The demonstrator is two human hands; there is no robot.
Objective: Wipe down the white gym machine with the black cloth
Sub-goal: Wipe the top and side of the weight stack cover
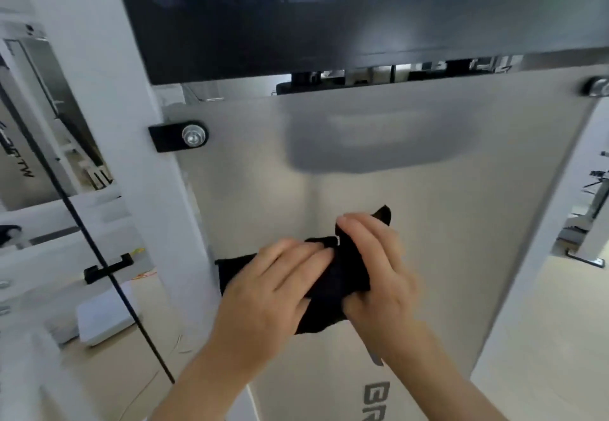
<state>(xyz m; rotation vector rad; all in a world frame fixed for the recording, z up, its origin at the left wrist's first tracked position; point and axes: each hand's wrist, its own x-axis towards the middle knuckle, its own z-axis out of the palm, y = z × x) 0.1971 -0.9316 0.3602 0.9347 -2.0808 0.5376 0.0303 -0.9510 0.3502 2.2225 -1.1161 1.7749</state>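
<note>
Low on the white gym machine: black cloth half hidden, gripped in curled right hand, pressed under flat-fingered left hand; open room above, lettering cut off below.

Blk cloth; white machine

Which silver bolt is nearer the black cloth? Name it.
The left bolt, in the black bracket; the right bolt sits farther from the black cloth, at the top corner.
</note>
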